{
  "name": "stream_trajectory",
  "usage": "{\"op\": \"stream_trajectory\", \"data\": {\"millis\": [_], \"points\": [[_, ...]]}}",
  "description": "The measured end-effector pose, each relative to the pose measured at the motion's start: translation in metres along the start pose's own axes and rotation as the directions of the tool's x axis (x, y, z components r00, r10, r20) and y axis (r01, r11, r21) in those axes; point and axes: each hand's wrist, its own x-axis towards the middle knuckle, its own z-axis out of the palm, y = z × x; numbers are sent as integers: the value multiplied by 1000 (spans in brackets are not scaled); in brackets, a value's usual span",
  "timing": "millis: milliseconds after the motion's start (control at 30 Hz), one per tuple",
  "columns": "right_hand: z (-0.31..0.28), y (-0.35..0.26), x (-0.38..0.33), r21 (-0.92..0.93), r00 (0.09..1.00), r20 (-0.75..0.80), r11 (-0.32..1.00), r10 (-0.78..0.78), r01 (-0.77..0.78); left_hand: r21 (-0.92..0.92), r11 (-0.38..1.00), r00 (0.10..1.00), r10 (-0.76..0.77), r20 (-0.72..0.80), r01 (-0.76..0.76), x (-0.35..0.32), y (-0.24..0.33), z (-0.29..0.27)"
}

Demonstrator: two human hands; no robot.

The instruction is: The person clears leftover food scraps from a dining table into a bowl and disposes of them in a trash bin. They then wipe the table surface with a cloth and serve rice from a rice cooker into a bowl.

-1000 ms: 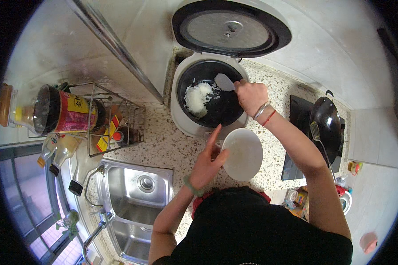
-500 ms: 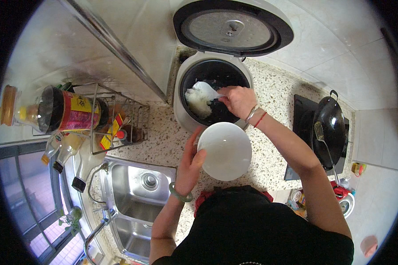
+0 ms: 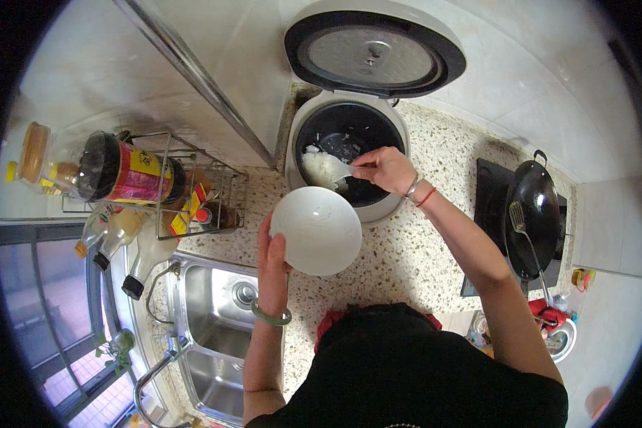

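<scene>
My left hand holds a white bowl by its left rim, raised close to the front of the open rice cooker. My right hand grips a white rice paddle whose blade carries a lump of white rice at the left edge of the cooker's dark inner pot. The paddle and rice sit just above the bowl's far rim. The cooker's lid stands open behind the pot. A green bangle circles my left wrist and thin bracelets circle my right wrist.
A steel sink with a tap lies at the lower left. A wire rack with bottles and jars stands left of the cooker. A black wok with a spatula sits on a cooktop at the right. The counter is speckled stone.
My left hand has brought the bowl up and left, close to the cooker. My right hand has scooped rice with the paddle and drawn it toward the pot's left front edge.
</scene>
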Motion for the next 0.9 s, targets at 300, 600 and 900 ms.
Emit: {"op": "stream_trajectory", "data": {"millis": [300,600,900], "points": [[-23,-10,-25,359,1000,4,933,31,-31,84,996,991,39,-127,-28,12,18,-12],[-85,-60,-75,94,969,-195,980,-154,174,60,994,996,86,21,-88,33,36,18],[-69,-82,-109,-725,766,-215,624,-606,290,-154,980,990,131,50,-122,50,15,51]]}}
